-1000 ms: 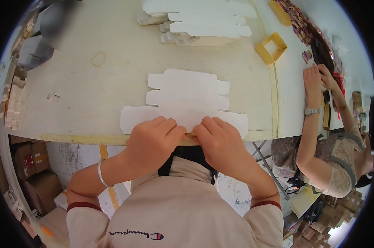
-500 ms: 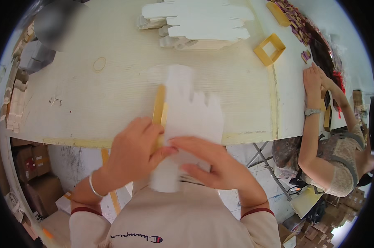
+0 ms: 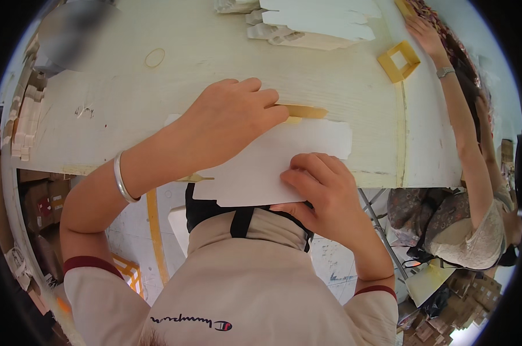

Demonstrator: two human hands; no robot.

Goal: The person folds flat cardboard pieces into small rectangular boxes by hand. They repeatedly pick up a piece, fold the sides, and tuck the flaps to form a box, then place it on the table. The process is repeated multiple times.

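A flat white cardboard box blank (image 3: 255, 167) lies across the table's near edge in front of my body. Along its far side a narrow yellow strip (image 3: 308, 111) stands up, apparently a folded flap. My left hand (image 3: 232, 118) reaches over the blank, its fingers curled closed at the left end of that strip. The fingertips are partly hidden. My right hand (image 3: 327, 193) grips the blank at its near right edge, fingers on top and thumb low by the edge.
White blanks (image 3: 324, 20) are stacked at the far side. A yellow square box frame (image 3: 399, 61) stands far right, beside another person's arm (image 3: 460, 115). A rubber band (image 3: 155, 57) lies far left. Folded card pieces (image 3: 27, 127) line the left edge.
The blank has turned from pointing away from me to lying crosswise. My left hand has moved up and right along the yellow strip. The other person's arm has stretched farther away.
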